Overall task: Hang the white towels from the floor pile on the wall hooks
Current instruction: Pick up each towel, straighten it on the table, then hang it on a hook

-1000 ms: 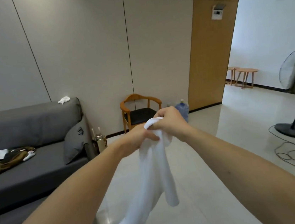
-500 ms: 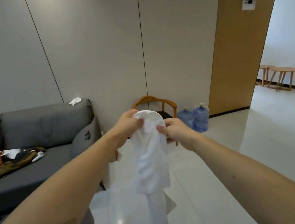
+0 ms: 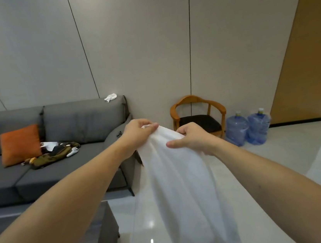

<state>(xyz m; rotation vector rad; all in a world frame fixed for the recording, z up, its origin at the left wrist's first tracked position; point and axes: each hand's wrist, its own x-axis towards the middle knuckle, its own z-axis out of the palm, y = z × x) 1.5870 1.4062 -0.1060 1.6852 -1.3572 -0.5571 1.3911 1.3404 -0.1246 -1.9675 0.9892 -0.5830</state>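
Holding a white towel up at chest height, the person grips its top edge with both hands, arms stretched forward toward the grey panelled wall. The left hand has its fingers curled over one bunched corner, pinching the cloth against the thumb. The right hand pinches the edge a little further along, thumb on the near face and the other fingers folded behind the fabric. Between the two hands the edge runs short and taut; below them the towel hangs free in a long drape down toward the glossy floor, its lower end running out of the view.

No wall hooks show in this view, and the floor pile is not visible either, so the towel seems to be in transit with the hanging step not yet begun. The main risk is the trailing length: if it reaches the floor, it could be stepped on and tugged out of the pinch. The grip is confined to one short stretch of edge, so the rest could twist or fold, leaving it bunched on a hook and liable to slide off. The sofa to the left and the wooden chair with two water bottles beside it stand close to the path ahead and could snag the cloth.
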